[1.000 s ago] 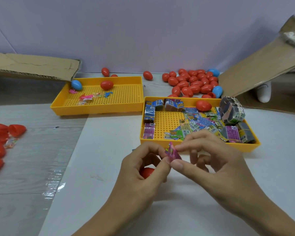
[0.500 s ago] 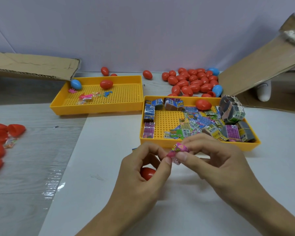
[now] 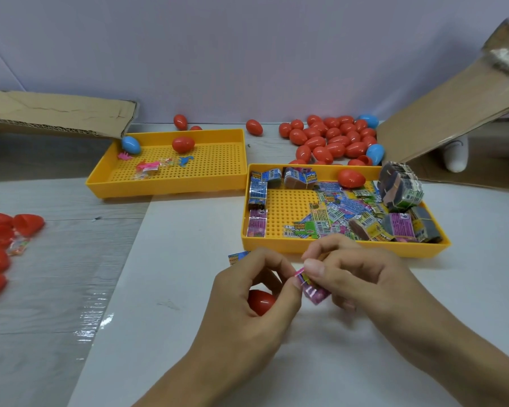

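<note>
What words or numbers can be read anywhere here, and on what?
"6" (or "9" if inverted): on the purple leaflet bundle in the right yellow tray.
Print on the other leaflets there: too blurred to read.
Print on the pink folded leaflet, held: unreadable.

A plain pale lilac wall [image 3: 247, 48] stands behind the white table [image 3: 165, 333]. Left of the table, a grey wood-grain surface [image 3: 41, 333] shines under soft light.

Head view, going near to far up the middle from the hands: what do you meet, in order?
Leaflet, pinched between left hand and right hand → right tray → red egg pile → wall.
</note>
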A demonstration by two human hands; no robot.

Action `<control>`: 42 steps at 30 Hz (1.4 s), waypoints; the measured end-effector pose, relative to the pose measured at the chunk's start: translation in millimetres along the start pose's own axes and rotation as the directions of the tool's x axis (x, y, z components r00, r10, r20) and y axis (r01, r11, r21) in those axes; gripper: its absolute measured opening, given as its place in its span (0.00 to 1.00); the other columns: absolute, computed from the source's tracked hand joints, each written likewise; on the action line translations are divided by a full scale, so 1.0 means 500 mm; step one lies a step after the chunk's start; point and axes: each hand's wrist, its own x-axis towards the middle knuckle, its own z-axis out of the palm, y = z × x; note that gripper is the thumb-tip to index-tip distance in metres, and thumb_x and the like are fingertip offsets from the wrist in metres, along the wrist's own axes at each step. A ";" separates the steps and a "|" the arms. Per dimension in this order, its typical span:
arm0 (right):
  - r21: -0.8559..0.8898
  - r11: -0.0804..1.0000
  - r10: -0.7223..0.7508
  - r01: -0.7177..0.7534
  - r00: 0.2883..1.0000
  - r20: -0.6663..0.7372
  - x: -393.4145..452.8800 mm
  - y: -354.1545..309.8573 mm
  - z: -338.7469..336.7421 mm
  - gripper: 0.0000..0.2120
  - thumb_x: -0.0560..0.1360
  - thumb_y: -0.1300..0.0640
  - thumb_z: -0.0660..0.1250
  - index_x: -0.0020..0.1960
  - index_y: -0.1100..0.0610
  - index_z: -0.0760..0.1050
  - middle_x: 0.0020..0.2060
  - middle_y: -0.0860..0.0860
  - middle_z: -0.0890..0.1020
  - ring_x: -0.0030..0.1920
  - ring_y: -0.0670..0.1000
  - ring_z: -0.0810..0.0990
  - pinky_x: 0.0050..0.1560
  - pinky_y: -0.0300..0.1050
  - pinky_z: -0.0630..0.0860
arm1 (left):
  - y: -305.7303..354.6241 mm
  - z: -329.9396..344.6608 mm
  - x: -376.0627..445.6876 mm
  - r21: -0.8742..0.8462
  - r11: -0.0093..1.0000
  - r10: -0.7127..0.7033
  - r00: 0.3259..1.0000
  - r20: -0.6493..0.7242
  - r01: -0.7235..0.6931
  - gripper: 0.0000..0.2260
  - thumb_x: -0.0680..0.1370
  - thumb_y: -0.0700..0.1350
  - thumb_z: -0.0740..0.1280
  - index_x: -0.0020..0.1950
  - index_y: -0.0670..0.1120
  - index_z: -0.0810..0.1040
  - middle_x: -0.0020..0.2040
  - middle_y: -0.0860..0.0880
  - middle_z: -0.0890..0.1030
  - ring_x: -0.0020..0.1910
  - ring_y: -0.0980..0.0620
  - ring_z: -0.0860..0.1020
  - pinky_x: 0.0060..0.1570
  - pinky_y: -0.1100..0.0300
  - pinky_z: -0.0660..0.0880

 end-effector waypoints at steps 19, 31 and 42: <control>0.162 0.984 -0.039 0.080 0.969 -0.246 0.002 0.018 0.012 0.23 0.54 0.36 0.80 0.37 0.54 0.86 0.36 0.47 0.75 0.32 0.44 0.70 0.27 0.31 0.65 | -0.002 -0.017 0.015 -0.405 0.912 -0.035 0.997 0.066 0.059 0.13 0.69 0.40 0.76 0.52 0.46 0.82 0.51 0.48 0.85 0.51 0.45 0.85 0.48 0.60 0.81; 0.291 0.956 0.097 -0.030 0.972 -0.215 -0.004 0.013 0.016 0.19 0.61 0.41 0.77 0.34 0.58 0.82 0.34 0.48 0.73 0.30 0.45 0.63 0.26 0.37 0.60 | 0.000 -0.012 0.015 -0.403 0.909 -0.116 0.993 0.007 0.109 0.14 0.66 0.45 0.78 0.51 0.48 0.84 0.46 0.43 0.85 0.39 0.40 0.85 0.38 0.55 0.82; 0.289 0.952 0.138 -0.100 0.984 -0.114 -0.006 -0.003 0.012 0.09 0.60 0.58 0.80 0.38 0.60 0.86 0.36 0.45 0.75 0.30 0.42 0.68 0.27 0.39 0.58 | -0.010 -0.012 0.016 -0.367 0.927 -0.084 0.996 0.009 0.081 0.14 0.69 0.37 0.76 0.53 0.47 0.84 0.51 0.45 0.83 0.42 0.45 0.84 0.38 0.58 0.81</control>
